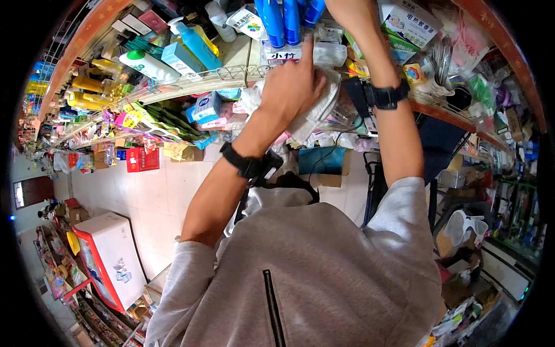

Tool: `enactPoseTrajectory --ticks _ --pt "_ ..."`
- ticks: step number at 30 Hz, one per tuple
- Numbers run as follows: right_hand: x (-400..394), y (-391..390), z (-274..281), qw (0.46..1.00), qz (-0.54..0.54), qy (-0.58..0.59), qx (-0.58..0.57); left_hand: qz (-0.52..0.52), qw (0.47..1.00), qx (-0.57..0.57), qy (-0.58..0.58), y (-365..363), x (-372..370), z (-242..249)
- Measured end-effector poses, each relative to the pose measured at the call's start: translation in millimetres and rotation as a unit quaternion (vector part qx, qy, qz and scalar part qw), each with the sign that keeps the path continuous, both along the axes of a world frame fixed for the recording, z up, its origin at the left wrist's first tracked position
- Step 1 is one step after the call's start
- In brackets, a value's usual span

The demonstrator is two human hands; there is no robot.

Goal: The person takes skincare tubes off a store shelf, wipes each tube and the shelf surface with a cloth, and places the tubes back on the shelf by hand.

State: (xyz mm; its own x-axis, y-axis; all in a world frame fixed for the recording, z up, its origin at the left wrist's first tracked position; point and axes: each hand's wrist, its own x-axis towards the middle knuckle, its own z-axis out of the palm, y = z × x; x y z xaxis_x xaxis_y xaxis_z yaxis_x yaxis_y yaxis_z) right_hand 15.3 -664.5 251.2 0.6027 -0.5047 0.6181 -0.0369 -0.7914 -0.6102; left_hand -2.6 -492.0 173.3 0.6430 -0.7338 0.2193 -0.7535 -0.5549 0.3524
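My left hand is at the shelf's front edge, its index finger stretched forward against a small clear plastic box. A white cloth is bunched under this palm and hangs below it on both sides; the other fingers appear closed on it. Just beyond stand several blue bottles behind a label strip. My right hand reaches farther over the shelf, and its fingers are cut off by the top of the view. Beside that wrist lies a white and green box.
Blue pump bottle, white bottle and yellow bottles crowd the shelf to the left. Packets fill the lower shelf. A red-rimmed chest freezer stands at lower left, a red box on the floor. White sandals lie at right.
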Motion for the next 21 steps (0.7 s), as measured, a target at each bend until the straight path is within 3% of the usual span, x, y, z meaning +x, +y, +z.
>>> enactPoseTrajectory --ticks 3,5,6,8,9,10,12,13,14,15,16,17,18,19,21 --pt "-34 11 -8 0.999 0.005 0.038 -0.027 0.019 0.995 -0.073 0.063 33 -14 8" --pt "-61 25 -12 0.993 0.062 -0.067 0.076 0.056 0.973 -0.159 0.155 61 -19 6" --pt "-62 10 -36 0.982 0.113 -0.130 0.073 0.086 0.958 -0.193 0.195 75 -18 -3" --pt "-88 28 -30 0.955 0.114 -0.156 0.226 0.096 0.889 -0.336 0.296 103 -4 -53" --pt "-97 33 -33 0.956 0.113 -0.152 0.226 0.130 0.785 -0.387 0.466 121 3 -79" --pt "-105 35 -40 0.930 0.140 -0.176 0.291 0.189 0.590 -0.474 0.626 126 -6 -62" --pt "-115 53 -43 0.899 0.168 -0.196 0.355 0.077 0.595 -0.564 0.567 123 -9 -59" --pt "-118 70 -42 0.860 0.170 -0.190 0.441 0.015 0.788 -0.449 0.420 142 -3 -71" --pt "-117 83 -44 0.814 0.171 -0.180 0.526 -0.015 0.913 -0.346 0.214 161 3 -83" --pt "-118 91 -52 0.792 0.232 -0.164 0.541 -0.008 0.941 -0.239 0.240 174 8 -84" --pt "-118 103 -58 0.789 0.233 -0.159 0.546 0.008 0.922 -0.289 0.257 181 4 -88" --pt "-118 117 -62 0.773 0.232 -0.150 0.571 0.032 0.826 -0.405 0.391 186 -1 -92" --pt "-116 131 -63 0.757 0.230 -0.142 0.595 0.067 0.666 -0.529 0.521 188 -8 -89" --pt "-115 142 -64 0.751 0.255 -0.138 0.593 0.086 0.564 -0.580 0.581 194 -11 -85" --pt "-111 163 -67 0.744 0.259 -0.133 0.601 0.085 0.482 -0.610 0.623 209 -9 -87"
